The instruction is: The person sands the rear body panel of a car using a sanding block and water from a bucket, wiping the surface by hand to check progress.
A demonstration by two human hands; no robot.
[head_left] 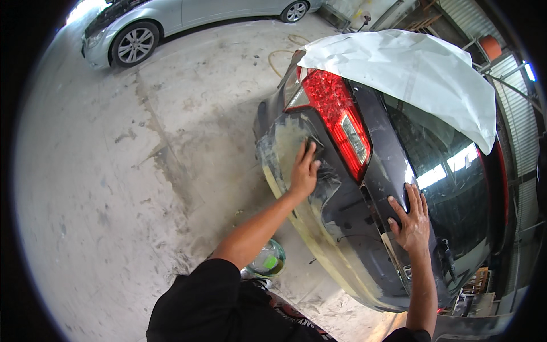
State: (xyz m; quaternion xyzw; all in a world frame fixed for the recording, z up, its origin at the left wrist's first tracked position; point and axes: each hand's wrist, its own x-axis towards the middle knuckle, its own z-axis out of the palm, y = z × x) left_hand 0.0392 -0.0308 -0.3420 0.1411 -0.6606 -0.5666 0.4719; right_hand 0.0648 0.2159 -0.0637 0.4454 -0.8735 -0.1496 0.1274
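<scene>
Below the red tail light (336,108) of a dark grey car, my left hand (304,172) is closed on a small dark sanding block (315,146). It presses the block against the rear bumper (296,134), near its corner, where the surface is dull and covered with pale filler and dust. Part of the block is hidden by my fingers. My right hand (411,221) lies flat on the tailgate (380,165), fingers spread, just beside the rear window (439,154). Nothing is in it.
White sheeting (410,74) drapes over the car's far side and part of the rear window. Near my body, a bucket (268,260) stands on the dusty concrete floor (114,188). A silver car (171,23) is parked at the far left; a hose (276,61) lies beyond the bumper.
</scene>
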